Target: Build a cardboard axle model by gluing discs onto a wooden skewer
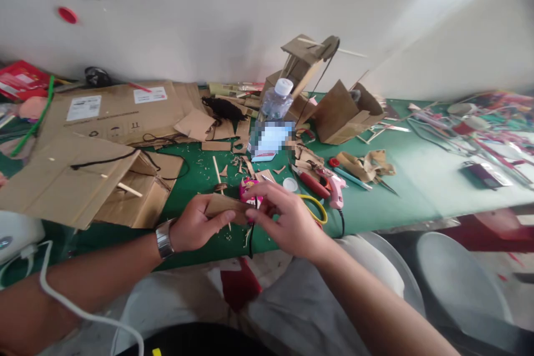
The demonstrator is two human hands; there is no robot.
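Observation:
Above the table's near edge, my left hand (191, 227) is closed round a small brown cardboard piece (225, 207), thumb along its lower side. My right hand (290, 222) pinches at the piece's right end, where a black cord (251, 242) passes over it and hangs down. The fingers partly hide that end. Just behind the hands sits a pink packet (247, 186), partly covered by the right hand. A thin wooden stick (216, 171) with a brown wrapped part stands out behind the left hand.
A cardboard structure (120, 181) stands left, before a large flattened carton (125, 111). A plastic bottle (277, 101), a phone (271, 142), and a cardboard box (348, 114) are behind. Red-handled pliers (311, 182) and a pink glue gun (335, 186) lie right. Scraps litter the green table (200, 166).

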